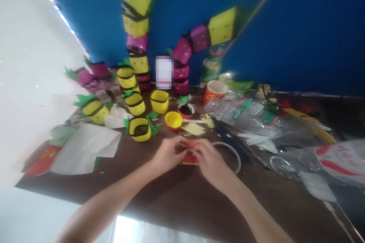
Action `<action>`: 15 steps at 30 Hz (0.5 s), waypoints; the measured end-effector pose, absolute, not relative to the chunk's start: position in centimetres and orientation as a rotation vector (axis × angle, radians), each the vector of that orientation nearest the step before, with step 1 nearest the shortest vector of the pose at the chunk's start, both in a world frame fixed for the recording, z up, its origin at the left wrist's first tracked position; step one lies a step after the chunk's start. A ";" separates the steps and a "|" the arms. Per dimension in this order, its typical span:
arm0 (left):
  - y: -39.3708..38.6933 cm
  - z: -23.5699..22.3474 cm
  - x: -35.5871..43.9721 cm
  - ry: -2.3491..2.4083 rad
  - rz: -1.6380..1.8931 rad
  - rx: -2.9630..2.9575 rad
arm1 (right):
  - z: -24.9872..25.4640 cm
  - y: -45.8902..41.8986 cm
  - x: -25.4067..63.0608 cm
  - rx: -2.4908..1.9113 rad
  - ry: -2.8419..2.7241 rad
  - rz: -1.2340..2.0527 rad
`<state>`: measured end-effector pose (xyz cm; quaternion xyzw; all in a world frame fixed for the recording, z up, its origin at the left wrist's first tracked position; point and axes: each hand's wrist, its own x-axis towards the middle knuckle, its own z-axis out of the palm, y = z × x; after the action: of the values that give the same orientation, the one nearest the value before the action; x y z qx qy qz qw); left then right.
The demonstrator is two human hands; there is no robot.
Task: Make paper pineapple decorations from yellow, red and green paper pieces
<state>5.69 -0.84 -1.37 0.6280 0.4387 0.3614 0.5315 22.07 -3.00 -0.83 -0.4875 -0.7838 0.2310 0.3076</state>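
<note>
By the left hand point(170, 152) and right hand point(211, 162), close together, a small red piece point(189, 158) is being pinched at the brown tabletop point(159, 193); its handling seems unfinished. Beyond, a glossy, rounded yellow cup point(140, 136), seemingly finished, is being ringed by a black band. Farther, a curving purple-and-yellow stack point(181, 51) is being backed by a blue wall point(299, 41).
</note>
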 end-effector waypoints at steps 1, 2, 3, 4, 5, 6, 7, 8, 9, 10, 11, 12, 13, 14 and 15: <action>-0.9 -1.4 5.7 1.047 0.856 1.521 | -1.0 -3.0 22.0 -1.287 -2.076 0.616; -0.9 -1.5 5.6 1.048 0.852 1.542 | -1.1 -3.0 22.0 -1.285 -2.081 0.621; -0.9 -1.6 5.6 1.048 0.849 1.562 | -1.2 -3.0 22.0 -1.284 -2.084 0.623; -0.9 -1.6 5.6 1.046 0.850 1.578 | -1.4 -3.0 22.0 -1.283 -2.089 0.625; -0.9 -1.7 5.6 1.043 0.851 1.592 | -1.5 -3.0 22.0 -1.282 -2.093 0.626; -0.9 -1.7 5.6 1.040 0.853 1.604 | -1.6 -3.0 22.0 -1.281 -2.095 0.625; -1.0 -1.7 5.6 1.037 0.854 1.612 | -1.7 -3.0 22.0 -1.279 -2.097 0.624; -1.0 -1.7 5.6 1.036 0.855 1.619 | -1.8 -3.0 22.0 -1.276 -2.097 0.620; -1.0 -1.6 5.6 1.036 0.855 1.625 | -1.9 -3.0 22.0 -1.273 -2.098 0.618; -1.0 -1.6 5.6 1.038 0.855 1.630 | -2.1 -3.0 22.0 -1.270 -2.098 0.614; -1.0 -1.5 5.6 1.039 0.854 1.635 | -2.2 -3.0 22.0 -1.269 -2.099 0.610; -1.0 -1.5 5.6 1.038 0.855 1.637 | -2.3 -3.1 22.0 -1.268 -2.099 0.607; -1.1 -1.5 5.6 1.036 0.856 1.638 | -2.4 -3.1 22.0 -1.268 -2.101 0.604; -1.1 -1.5 5.6 1.033 0.855 1.636 | -2.5 -3.1 22.1 -1.271 -2.101 0.602; -1.1 -1.5 5.6 1.030 0.853 1.632 | -2.5 -3.1 22.1 -1.275 -2.100 0.598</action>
<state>5.58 -1.09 -1.46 0.6729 0.4245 0.3517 0.4932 22.06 -3.07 -2.50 -0.4806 -0.7918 0.2256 0.3019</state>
